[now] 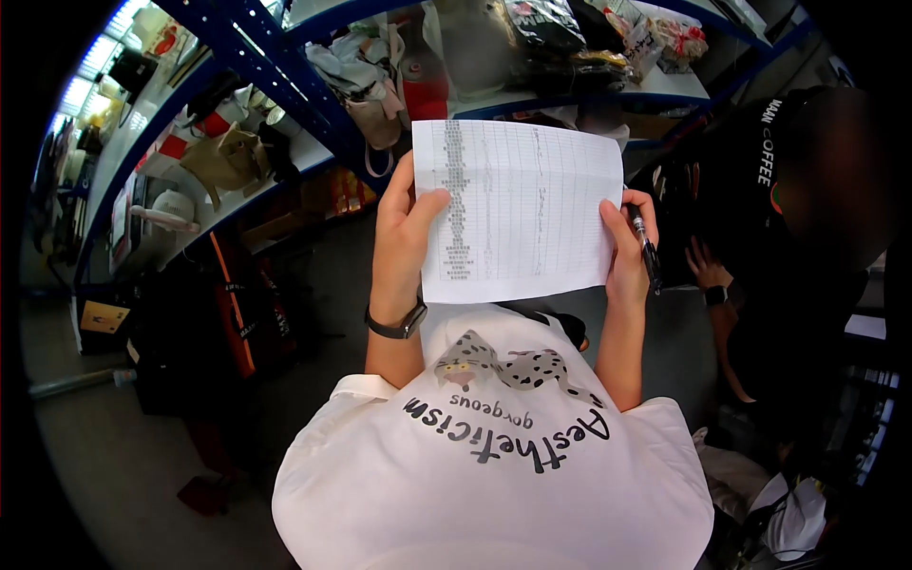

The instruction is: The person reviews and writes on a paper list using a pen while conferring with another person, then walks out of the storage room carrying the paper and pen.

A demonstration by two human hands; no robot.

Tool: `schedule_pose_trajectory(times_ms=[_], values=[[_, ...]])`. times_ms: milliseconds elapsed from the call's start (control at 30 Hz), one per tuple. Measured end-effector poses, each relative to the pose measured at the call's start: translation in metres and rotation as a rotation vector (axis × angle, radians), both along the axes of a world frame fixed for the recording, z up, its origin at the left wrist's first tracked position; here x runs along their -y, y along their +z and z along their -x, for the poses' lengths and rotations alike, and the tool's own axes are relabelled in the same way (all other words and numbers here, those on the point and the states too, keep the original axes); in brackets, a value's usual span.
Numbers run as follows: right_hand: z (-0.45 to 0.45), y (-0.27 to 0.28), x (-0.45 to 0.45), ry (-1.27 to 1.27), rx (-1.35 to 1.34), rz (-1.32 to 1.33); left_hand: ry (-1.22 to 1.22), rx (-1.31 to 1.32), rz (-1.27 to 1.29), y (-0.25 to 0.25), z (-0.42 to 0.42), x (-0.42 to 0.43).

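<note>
A white sheet of paper printed with a table spans the space between my hands, its lines of text running sideways. My left hand grips the sheet's left edge, thumb on top; a dark watch is on that wrist. At the opposite edge, my right hand pinches the paper with the thumb in front. A black pen is also tucked in the right hand's fingers, pointing down. The fingers behind the paper are hidden.
Blue-framed shelves with bagged goods stand ahead and to the left. A white helmet-like item lies on the left shelf. Close on the right is another person in a black shirt, with a watch on the wrist. Dark bags stand at lower left.
</note>
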State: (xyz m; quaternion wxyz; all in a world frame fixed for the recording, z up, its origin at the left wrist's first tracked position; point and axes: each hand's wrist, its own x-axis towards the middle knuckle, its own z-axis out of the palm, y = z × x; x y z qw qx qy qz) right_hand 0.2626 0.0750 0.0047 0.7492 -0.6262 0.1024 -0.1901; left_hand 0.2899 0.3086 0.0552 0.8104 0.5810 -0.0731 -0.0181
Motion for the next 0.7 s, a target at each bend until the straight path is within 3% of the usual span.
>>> schedule_pose_trajectory(times_ms=[700], values=[[0.0015,0.0017,0.0001,0.026,0.030,-0.072,-0.032,-0.014,0.038,0.0007,-0.0016,-0.0021]])
